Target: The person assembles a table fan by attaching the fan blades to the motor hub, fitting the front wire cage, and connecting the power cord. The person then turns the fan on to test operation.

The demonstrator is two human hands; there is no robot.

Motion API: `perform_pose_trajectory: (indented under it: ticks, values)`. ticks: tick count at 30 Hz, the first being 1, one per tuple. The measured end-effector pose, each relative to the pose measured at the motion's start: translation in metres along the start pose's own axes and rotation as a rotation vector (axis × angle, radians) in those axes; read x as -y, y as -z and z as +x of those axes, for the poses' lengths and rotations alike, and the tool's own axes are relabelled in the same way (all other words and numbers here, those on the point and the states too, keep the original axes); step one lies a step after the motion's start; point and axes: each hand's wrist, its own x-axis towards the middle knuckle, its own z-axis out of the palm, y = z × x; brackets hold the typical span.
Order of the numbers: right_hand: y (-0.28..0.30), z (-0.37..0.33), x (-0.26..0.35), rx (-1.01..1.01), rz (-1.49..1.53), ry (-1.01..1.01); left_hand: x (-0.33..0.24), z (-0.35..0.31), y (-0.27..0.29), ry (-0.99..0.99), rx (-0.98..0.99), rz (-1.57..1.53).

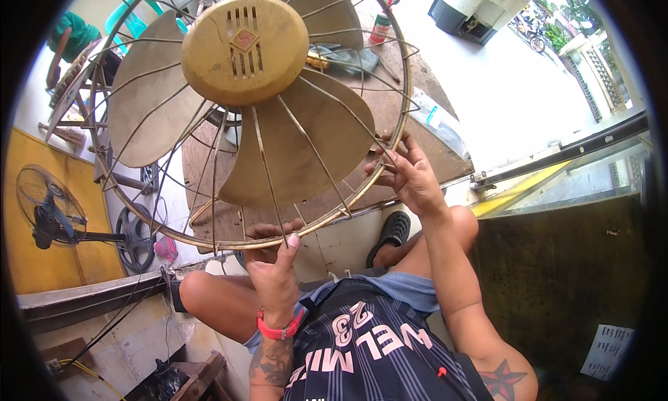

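A large old electric fan's wire guard (327,222) stands before me, with wide brownish blades (306,147) inside. Its round tan centre cap (202,60) has slots and a small red emblem. At the bottom rim, my left hand (273,274) grips the guard, thumb in front and fingers behind. My right hand (414,182) closes its fingers on the rim at the right, where a wire meets it. Behind the blades, the fan's motor part is mostly hidden.
A worn wooden board (442,88) lies under the fan, bearing a clear plastic packet (438,122) and a red-and-white container (380,28). A smaller fan (56,209) is at left. A person in green (76,35) works near a turquoise chair (142,28). A boxy appliance (480,8) stands farther right.
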Motion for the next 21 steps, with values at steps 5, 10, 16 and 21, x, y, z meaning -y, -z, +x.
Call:
perform_pose_trajectory:
  ticks: [5,10,16,21]
  values:
    - [-0.009,-0.003,0.007,-0.107,-0.141,-0.034,-0.006,-0.004,-0.012,-0.004,-0.062,0.042]
    - [-0.024,-0.011,0.017,-0.197,-0.278,-0.046,0.003,-0.008,-0.033,0.214,-0.145,0.004]
    - [-0.023,-0.010,0.014,-0.175,-0.265,-0.013,-0.006,-0.010,-0.033,0.239,-0.164,-0.032]
    - [-0.018,-0.015,0.006,-0.154,-0.184,-0.013,-0.006,-0.006,-0.025,0.282,-0.158,-0.074]
